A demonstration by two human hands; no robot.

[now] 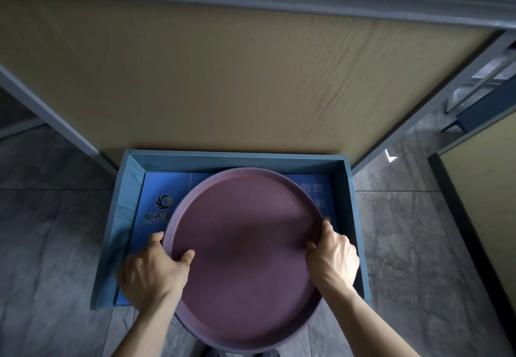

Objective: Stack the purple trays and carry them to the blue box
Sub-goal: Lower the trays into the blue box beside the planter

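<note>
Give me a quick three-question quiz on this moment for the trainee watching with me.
1. True or false: both hands hold the purple tray by its rim.
2. Multiple choice: where is the tray relative to the blue box? A) above the open box, overhanging its near edge B) on the wooden table C) flat on the floor beside the box
3. Fill in: the box sits on the ___ against the table's near edge.

Key: 1. True: the left hand and right hand each have a grip on opposite sides of the rim. 2. A. 3. floor.
</note>
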